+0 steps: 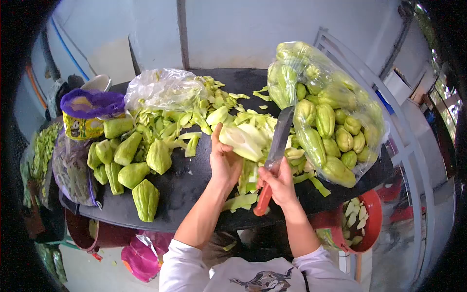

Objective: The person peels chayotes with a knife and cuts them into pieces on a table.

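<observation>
Near the middle of the dark table, my left hand (226,158) holds a pale peeled chayote (243,141) from its left side, with a cut face showing. My right hand (278,180) is closed round the red handle of a large knife (280,138), whose blade points up and away beside the chayote's right end. Green peelings (168,126) lie under and behind both hands. To the left are several whole green chayotes (159,156). A clear plastic bag (340,131) full of chayotes stands at the right.
A clear bag (165,90) lies on the peelings at the back. Purple mesh bags (92,103) stand at the table's left end. Below the right edge is a red bucket (373,221) with pale pieces inside. A grey metal rail (413,151) runs along the right.
</observation>
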`<state>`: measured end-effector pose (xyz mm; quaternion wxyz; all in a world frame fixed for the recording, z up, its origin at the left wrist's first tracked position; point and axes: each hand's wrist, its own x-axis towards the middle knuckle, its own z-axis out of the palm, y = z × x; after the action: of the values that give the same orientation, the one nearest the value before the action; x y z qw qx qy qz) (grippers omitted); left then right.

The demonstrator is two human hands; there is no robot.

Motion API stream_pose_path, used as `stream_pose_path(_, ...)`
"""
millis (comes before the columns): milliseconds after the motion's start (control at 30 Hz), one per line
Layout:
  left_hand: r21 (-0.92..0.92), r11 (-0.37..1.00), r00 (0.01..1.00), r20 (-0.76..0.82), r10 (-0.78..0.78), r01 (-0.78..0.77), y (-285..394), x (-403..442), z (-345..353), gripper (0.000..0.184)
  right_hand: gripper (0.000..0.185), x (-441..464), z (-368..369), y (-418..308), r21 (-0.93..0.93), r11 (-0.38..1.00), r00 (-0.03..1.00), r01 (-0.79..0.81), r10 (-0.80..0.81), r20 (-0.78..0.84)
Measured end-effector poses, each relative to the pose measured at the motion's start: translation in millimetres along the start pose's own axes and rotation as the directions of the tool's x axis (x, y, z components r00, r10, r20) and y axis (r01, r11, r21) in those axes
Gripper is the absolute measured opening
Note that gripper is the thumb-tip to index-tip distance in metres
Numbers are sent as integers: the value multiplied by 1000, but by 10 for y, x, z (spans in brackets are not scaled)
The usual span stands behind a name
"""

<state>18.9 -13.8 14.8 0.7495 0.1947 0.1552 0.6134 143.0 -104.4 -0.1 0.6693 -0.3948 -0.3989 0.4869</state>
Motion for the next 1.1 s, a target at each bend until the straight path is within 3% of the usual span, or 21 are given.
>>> stream_pose_path(100, -103, 989, 992, 67, -103, 110, -16, -132, 50, 72, 38, 67, -24, 41, -21, 995, 992, 93, -94, -78)
stream_pose_path(167, -122, 980, 980, 143, -139, 157, -23, -95, -14, 63, 42, 76, -58, -57, 47, 996, 988, 77, -70, -134)
stream_pose_path(233, -87, 940, 932, 186, -310, 330, 15, -82, 13, 53, 40, 104, -129, -142, -17, 991, 978, 133, -134, -162)
stream_pose_path(300, -52, 942, 932, 172, -320, 333, 56, -110, 104, 62, 43, 158, -230, -213, -28, 993, 978, 116, -119, -172)
stream_pose_path(367, 9, 830, 794, 285, -537, 558, 184, -153, 168, 63, 44, 261, -330, -267, -67, 994, 979, 86, -97, -177)
stream_pose_path(400, 65, 819, 800, 183, -572, 571, 208, -146, 178, 64, 43, 323, -375, -294, -97, 992, 977, 84, -101, -187)
stream_pose_path(433, 64, 820, 801, 182, -571, 569, 234, -80, 97, 64, 43, 386, -435, -306, -97, 992, 977, 84, -101, -185)
stream_pose_path(500, 323, 727, 580, 446, -682, 607, 287, 65, -84, 68, 41, 497, -523, -352, -150, 975, 982, 161, -174, -71)
stream_pose_path(533, 323, 728, 582, 444, -681, 605, 275, 60, -100, 68, 37, 486, -538, -446, -203, 977, 997, 63, -72, -36)
stream_pose_path(633, 192, 784, 666, 433, -608, 591, 201, 15, -69, 71, 30, 504, -525, -464, -217, 974, 996, 67, -77, -36)
stream_pose_path(700, -65, 870, 842, 297, -450, 488, 183, 4, -40, 72, 22, 422, -484, -457, -189, 980, 996, 67, -77, -47)
stream_pose_path(733, -156, 870, 869, 258, -422, 468, 227, -13, -12, 73, 22, 366, -504, -439, -298, 954, 998, 43, -56, -35)
stream_pose_path(800, -106, 936, 922, 243, -303, 335, 273, 12, -22, 73, 23, 186, -377, -436, -453, 891, 1000, 21, -24, -1)
stream_pose_path(833, -97, 958, 938, 249, -240, 271, 273, 35, -73, 74, 22, 75, -341, -438, -532, 842, 995, -87, 98, -9)
stream_pose_path(900, -164, 951, 942, 259, -214, 262, 306, 67, -122, 74, 23, -103, -252, -417, -604, 783, 978, -150, 209, 28)
stream_pose_path(933, -227, 936, 938, 282, -201, 269, 314, 69, -142, 74, 23, -157, -229, -371, -605, 781, 974, -154, 222, 39)
stream_pose_path(967, -241, 938, 944, 278, -179, 249, 324, 49, -141, 72, 24, -200, -208, -330, -675, 737, 987, -42, 134, 85)
stream_pose_path(1000, -282, 930, 966, 173, -192, 236, 335, 32, -80, 70, 27, -225, -193, -303, -733, 677, 989, 70, 46, 137)
stream_pose_path(1033, -321, 921, 975, 66, -212, 222, 338, 17, -36, 69, 27, -245, -191, -291, -733, 677, 988, 66, 58, 142)
stream_pose_path(1100, -270, 942, 980, 69, -189, 201, 312, 9, -53, 69, 30, -273, -209, -286, -776, 627, 981, 76, 94, 171)
